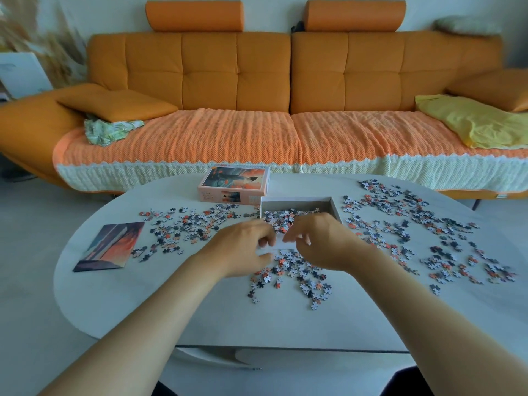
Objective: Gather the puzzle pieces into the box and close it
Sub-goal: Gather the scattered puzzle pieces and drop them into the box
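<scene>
The open white box tray [334, 208] stands mid-table with a heap of puzzle pieces [281, 217] inside. Loose puzzle pieces lie left of it [185, 227], right of it [405, 221] and in front of it [291, 270]. The printed box lid [234, 182] rests behind the tray to the left. My left hand [243, 248] is at the tray's near wall, fingers curled over the top and thumb against the outside. My right hand [323, 241] hovers over the same wall with fingers curled down. Its thumb is hidden, so what it holds is unclear.
A reference picture card [110, 247] lies flat at the table's left. The rounded white table [200, 315] has bare surface toward me. An orange sofa [257, 81] with cushions and a yellow cloth [474, 121] stands close behind the table.
</scene>
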